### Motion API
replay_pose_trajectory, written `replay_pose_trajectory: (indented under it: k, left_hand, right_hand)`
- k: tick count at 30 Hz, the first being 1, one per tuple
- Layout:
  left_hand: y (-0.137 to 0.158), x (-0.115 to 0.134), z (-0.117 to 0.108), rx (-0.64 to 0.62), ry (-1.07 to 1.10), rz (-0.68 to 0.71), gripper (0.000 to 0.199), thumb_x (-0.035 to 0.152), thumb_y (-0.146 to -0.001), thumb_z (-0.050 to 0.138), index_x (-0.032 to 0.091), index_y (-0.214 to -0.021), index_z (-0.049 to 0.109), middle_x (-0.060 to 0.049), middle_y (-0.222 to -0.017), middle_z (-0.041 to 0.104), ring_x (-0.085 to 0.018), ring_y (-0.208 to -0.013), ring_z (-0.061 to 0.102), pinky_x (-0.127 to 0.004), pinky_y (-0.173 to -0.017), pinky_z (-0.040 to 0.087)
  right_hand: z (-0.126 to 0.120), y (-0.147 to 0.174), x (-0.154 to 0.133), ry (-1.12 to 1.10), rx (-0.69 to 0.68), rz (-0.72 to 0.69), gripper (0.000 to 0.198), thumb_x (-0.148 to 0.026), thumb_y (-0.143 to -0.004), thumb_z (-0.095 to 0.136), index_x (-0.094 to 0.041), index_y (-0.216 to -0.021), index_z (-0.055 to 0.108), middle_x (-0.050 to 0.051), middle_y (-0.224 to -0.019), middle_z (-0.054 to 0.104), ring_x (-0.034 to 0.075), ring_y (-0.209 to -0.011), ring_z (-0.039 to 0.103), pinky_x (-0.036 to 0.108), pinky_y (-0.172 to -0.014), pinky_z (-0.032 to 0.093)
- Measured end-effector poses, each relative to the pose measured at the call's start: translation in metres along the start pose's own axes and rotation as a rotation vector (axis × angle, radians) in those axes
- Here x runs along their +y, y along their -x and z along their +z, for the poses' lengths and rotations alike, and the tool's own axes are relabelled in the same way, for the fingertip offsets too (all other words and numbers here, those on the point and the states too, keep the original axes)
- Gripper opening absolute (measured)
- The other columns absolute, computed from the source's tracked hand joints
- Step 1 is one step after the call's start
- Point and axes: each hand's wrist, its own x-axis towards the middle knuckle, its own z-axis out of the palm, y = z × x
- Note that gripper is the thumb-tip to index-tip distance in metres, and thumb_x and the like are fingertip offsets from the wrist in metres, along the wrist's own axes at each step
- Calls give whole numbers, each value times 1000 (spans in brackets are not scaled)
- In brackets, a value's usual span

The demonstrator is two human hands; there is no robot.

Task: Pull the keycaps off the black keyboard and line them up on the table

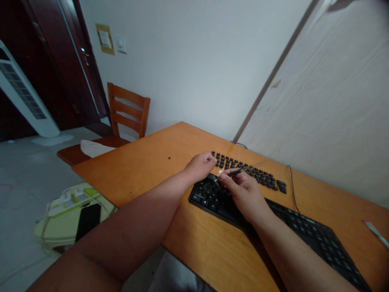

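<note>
A black keyboard lies along the table's front edge, with keycaps off across part of its left end and several still on at its near left corner. My right hand is over this end, its thumb and fingers pinched on a keycap puller with a black handle and thin wires pointing away to the right. At the keyboard's far left corner, my left hand is closed, its fingers curled; what it grips, if anything, is hidden. Loose black keycaps stand in rows behind the keyboard.
One small black piece lies alone on the wooden table. A dark cable runs behind the keyboard, and a pale-handled item lies at the right. Left of the table are a wooden chair and a phone on a pale green stool.
</note>
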Motion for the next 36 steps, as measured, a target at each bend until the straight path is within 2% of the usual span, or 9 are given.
replay_pose_trajectory:
  k: [3,8,12,15,19,26,32,36]
  left_hand:
    - [0,4,-3,15,44,-7,28,41,-87,48,17,-79,61,-2,-75,66,-13,-66,55,-24,-61,42]
    - [2,16,-12,64,136,-33,28,41,-87,50,17,-75,59,1,-70,62,-12,-63,52,-23,-60,40]
    - [7,25,-14,-73,275,-50,27,41,-87,51,17,-76,57,1,-70,60,-11,-62,52,-22,-60,40]
    - [12,31,-12,-179,370,-73,27,42,-85,54,17,-76,57,2,-68,57,-10,-61,51,-22,-58,39]
    - [15,38,-11,-234,465,-106,23,38,-81,62,15,-83,59,3,-71,58,-9,-63,53,-22,-61,40]
    - [14,36,-9,-206,386,-104,20,33,-77,65,14,-83,61,2,-70,59,-10,-63,54,-22,-60,39]
    - [12,28,-5,-151,336,-68,18,33,-77,64,15,-83,62,0,-74,62,-13,-70,59,-23,-65,45]
    - [10,27,-4,-107,250,-11,16,30,-78,63,16,-83,63,0,-74,61,-12,-68,57,-23,-63,43]
  right_hand:
    - [-5,-3,1,60,60,-54,31,-48,-83,66,-18,-94,62,6,-87,67,19,-81,61,34,-78,48]
    - [-11,-7,-1,179,121,-126,30,-47,-86,61,-18,-94,62,7,-89,67,20,-81,62,34,-77,48]
    - [-12,-7,-3,271,143,-189,27,-43,-89,58,-18,-94,64,7,-89,67,19,-79,62,33,-75,49]
    - [-13,-8,-3,315,157,-242,21,-38,-90,58,-18,-92,65,7,-93,68,20,-84,64,33,-78,49]
    - [-14,-9,0,358,154,-279,17,-33,-91,57,-19,-92,66,7,-95,68,20,-88,64,33,-82,49]
    - [-13,-9,7,423,146,-354,11,-26,-90,58,-21,-95,67,7,-97,69,21,-93,63,36,-85,49]
    - [-14,-8,9,571,178,-463,16,-26,-90,59,-23,-104,65,6,-98,70,23,-93,62,38,-82,50]
    - [-15,-8,10,632,197,-445,18,-27,-89,59,-23,-105,66,7,-99,71,24,-93,62,38,-80,50]
